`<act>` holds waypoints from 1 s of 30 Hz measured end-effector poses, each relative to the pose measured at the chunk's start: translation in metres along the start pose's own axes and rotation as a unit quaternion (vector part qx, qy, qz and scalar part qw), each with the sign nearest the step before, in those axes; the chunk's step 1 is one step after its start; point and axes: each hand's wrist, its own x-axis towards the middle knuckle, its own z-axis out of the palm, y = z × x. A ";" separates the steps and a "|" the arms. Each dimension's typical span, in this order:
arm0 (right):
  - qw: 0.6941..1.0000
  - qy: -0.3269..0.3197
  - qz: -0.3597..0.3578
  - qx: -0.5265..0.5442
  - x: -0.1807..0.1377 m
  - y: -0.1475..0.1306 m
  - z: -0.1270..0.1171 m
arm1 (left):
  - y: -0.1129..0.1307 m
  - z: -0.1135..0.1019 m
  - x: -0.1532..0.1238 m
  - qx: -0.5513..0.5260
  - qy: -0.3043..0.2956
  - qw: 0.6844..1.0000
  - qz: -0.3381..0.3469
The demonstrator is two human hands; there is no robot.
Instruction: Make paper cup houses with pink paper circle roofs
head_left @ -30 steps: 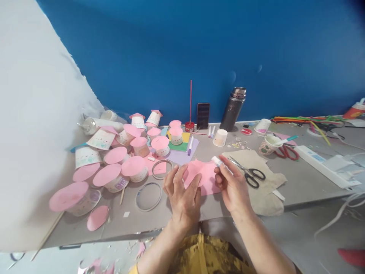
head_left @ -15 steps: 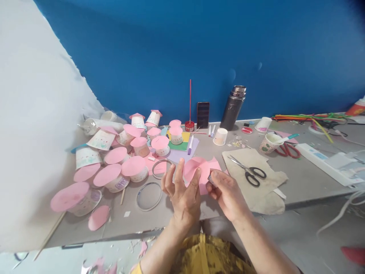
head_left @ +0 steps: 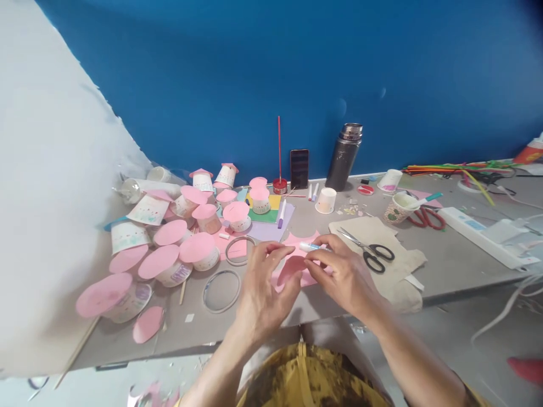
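Note:
A piece of pink paper [head_left: 292, 268], bent into a curve, is between my two hands in the head view. My left hand [head_left: 263, 285] is closed on its left side, thumb below and fingers above. My right hand [head_left: 344, 277] pinches the right edge. At the right fingers is a white-and-blue tube [head_left: 311, 247] like a marker; its far end is hidden by the hand. Beneath both hands lies a cut pink sheet [head_left: 302, 239] with a jagged edge. Left of my left hand, a roll of tape [head_left: 221, 291] rests flat on the table.
Several paper cups with pink discs [head_left: 199, 249] crowd the left side. Black-handled scissors [head_left: 373, 251] lie on a beige cloth [head_left: 396, 271] at right. Farther back stand a dark flask [head_left: 343, 158], a phone [head_left: 299, 168] and a plain paper cup [head_left: 326, 200]. A power strip [head_left: 483, 237] sits far right.
My left hand has gone from spread fingers over the pink paper to gripping it. The paper is now raised and curved, and my right fingers have moved to its edge.

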 end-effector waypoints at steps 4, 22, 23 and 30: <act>0.999 0.005 -0.029 -0.026 0.001 -0.003 -0.002 | -0.003 0.009 0.009 -0.072 -0.037 0.991 -0.107; 0.997 0.017 0.041 0.064 -0.006 -0.004 0.010 | -0.014 0.016 0.005 -0.329 -0.051 0.888 -0.317; 0.997 0.017 0.038 0.063 -0.006 -0.004 0.010 | -0.015 0.016 0.004 -0.348 -0.056 0.878 -0.324; 0.997 0.037 0.045 0.044 -0.006 -0.005 0.015 | -0.020 0.018 -0.002 -0.442 -0.060 0.820 -0.358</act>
